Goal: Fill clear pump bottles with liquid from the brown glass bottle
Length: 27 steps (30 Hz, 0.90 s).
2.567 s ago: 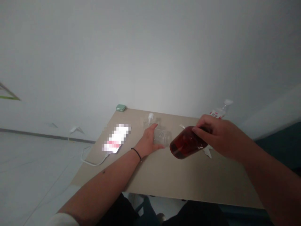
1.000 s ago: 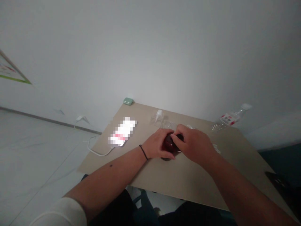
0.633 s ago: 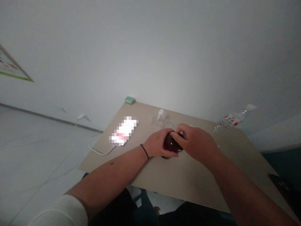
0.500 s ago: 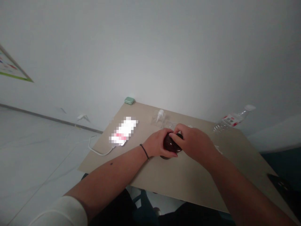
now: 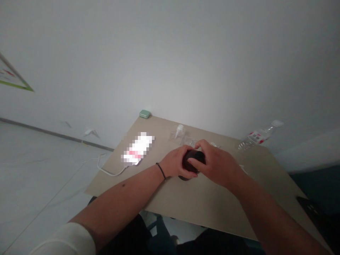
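Red bottle (image 5: 187,166): brought in from the right since the earliest frame, where the right hand alone held it tilted; now between both hands above the near-middle part of the desk (image 5: 202,205), its dark top (image 5: 199,156) facing the camera; whether its base touches the desk is hard to tell.
Left hand (image 5: 174,163): curled partly closed around the side of the red bottle; thumb along the near side, fingers along the far side; black band (image 5: 160,171) at the wrist.
Right hand (image 5: 220,163): closed around the dark top, thumb laid across it, fingers bent at the far side.
Phone (image 5: 139,147): on the left part of the desk, screen bright and blurred out; white cable (image 5: 113,175) running from its near end over the left edge.
Green case (image 5: 145,114): at the far left corner, close to the wall (image 5: 186,63).
Pump head (image 5: 179,130): white, beyond the hands; clear plastic (image 5: 189,141) just beside it.
Clear bottle (image 5: 257,137): at the far right, slanting in view; white cap, red and white label.
White scrap (image 5: 243,169): partly hidden behind the right hand.
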Tool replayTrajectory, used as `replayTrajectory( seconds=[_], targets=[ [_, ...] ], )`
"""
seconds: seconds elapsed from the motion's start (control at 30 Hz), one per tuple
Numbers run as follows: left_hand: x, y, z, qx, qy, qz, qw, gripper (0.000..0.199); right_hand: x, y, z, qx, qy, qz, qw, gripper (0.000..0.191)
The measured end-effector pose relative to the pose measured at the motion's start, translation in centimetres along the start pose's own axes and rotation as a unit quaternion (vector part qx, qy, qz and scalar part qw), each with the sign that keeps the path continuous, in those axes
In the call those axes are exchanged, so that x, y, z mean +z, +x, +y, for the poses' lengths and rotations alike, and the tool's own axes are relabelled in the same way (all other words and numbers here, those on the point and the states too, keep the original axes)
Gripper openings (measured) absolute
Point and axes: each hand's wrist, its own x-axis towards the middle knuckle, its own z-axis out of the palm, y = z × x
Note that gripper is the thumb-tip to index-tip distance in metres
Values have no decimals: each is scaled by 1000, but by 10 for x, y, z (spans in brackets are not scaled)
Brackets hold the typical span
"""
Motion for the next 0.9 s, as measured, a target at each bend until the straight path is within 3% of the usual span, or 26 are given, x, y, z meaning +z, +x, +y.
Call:
replayTrajectory(
  seconds=[0.13,0.23,0.3,0.4,0.57,0.77,0.9],
  targets=[
    [2,1,-6,10,-14,0,1000,87,8,1,-6,61,-22,8,998,31],
    [2,1,-7,6,-23,-1,1000,86,17,-1,-3,74,68,46,994,30],
    [2,1,-7,1,-31,-1,1000,83,27,-4,0,75,154,106,979,34],
    [3,0,-7,-3,-41,1,999,81,50,-6,4,80,289,191,935,38],
    [3,0,-5,0,-43,6,999,82,90,-11,3,130,495,225,829,38],
    [4,-1,-7,9,-66,8,998,85,109,-20,-5,123,587,280,750,30],
    [5,-2,-10,3,-65,8,998,86,113,-17,-9,124,613,311,716,40]
  ],
)
